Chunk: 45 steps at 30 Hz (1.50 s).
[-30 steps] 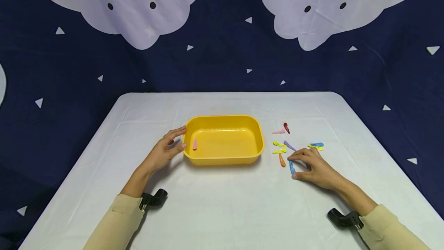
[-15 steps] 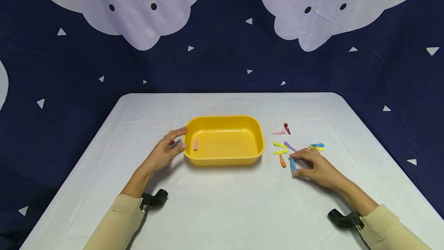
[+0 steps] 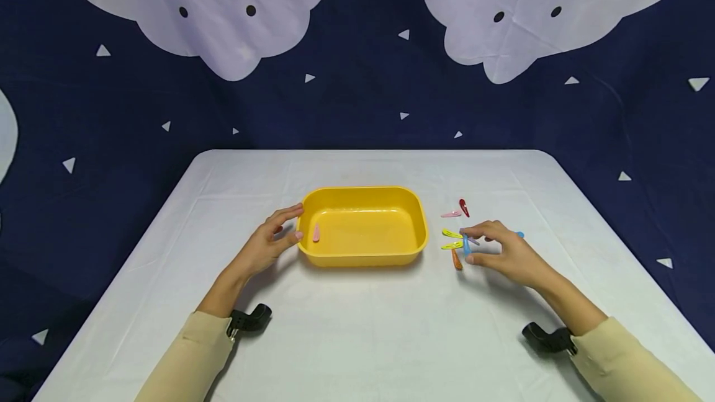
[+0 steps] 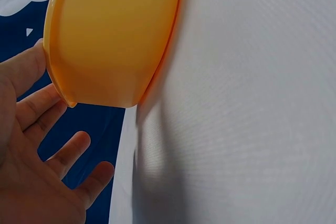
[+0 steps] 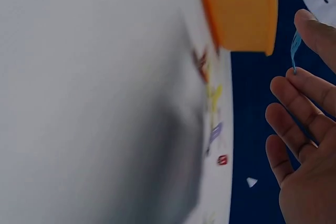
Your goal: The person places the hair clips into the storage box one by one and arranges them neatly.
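Head view has a yellow tub [image 3: 363, 260] in the middle of a white-covered bench [image 3: 357, 334], with a single pink clip [image 3: 316, 232] lying inside it near the left end. At that end, the left hand [image 3: 264, 248] rests its thumb and fingertips against the rim; its fingers are loosely extended and spread, not wrapped round anything, as the left wrist view also shows.

On the right, the right hand [image 3: 507, 254] pinches a blue clip [image 3: 466, 245] between thumb and fingertip, and the right wrist view shows that clip up off the bench, the other fingers spread apart. Around and beyond it lie loose clips: a far yellow clip [image 3: 452, 234], a near yellow clip [image 3: 452, 245], an orange clip [image 3: 457, 260] at the near side, a purple clip [image 3: 474, 241] partly hidden by the fingers, and farther off a second pink clip [image 3: 450, 214] beside a red clip [image 3: 464, 208]. Another blue piece [image 3: 520, 234] peeks out past the knuckles.

Judging by this, the step in hand is lifting one clip out of the scatter while the tub is steadied. Any carry leftward to the tub calls for a firm pinch, enough height to pass the right rim, and a steady left hand.
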Available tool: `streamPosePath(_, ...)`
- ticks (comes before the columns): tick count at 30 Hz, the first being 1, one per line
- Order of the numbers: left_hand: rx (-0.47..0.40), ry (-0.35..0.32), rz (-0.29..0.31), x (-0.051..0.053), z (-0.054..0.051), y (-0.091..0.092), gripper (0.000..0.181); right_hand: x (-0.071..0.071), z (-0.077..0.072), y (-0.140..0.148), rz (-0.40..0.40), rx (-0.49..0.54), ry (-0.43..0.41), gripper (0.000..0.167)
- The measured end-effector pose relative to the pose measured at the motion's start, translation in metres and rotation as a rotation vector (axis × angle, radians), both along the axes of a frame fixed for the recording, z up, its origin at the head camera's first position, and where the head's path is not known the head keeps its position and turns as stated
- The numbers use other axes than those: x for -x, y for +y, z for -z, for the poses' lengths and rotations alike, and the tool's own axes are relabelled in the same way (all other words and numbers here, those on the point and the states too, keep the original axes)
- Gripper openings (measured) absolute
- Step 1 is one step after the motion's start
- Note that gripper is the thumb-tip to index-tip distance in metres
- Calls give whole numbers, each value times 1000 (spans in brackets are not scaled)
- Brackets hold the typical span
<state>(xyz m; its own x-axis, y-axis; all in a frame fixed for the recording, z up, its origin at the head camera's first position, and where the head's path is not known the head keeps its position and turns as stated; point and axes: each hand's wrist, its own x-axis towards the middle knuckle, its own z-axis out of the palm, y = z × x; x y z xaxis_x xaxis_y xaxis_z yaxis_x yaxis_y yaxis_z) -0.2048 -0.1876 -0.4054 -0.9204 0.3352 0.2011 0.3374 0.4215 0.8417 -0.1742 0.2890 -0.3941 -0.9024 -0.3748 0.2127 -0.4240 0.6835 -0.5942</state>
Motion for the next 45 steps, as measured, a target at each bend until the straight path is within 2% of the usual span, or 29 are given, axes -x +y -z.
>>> streamPosePath(5,4,0,-2,-1,0,0,48,2,-14,-12,14,7,34,45)
streamPosePath(12,10,3,-1,-1,0,1,48,8,-30,-35,12,46,-4,48)
streamPosePath(17,7,0,1,0,0,1,48,15,-36,-51,-8,78,-9,46)
streamPosePath(23,5,1,2,0,-2,1,48,24,-42,-73,-67,108,3,48)
streamPosePath(30,13,-2,-1,-1,-1,1,49,32,-47,-100,-69,114,-14,51)
streamPosePath(40,18,-10,-2,-2,-3,1,49,50,-49,-136,-118,114,-16,54)
streamPosePath(45,18,-13,-3,-2,-3,2,49,57,-50,-153,-111,127,-40,52)
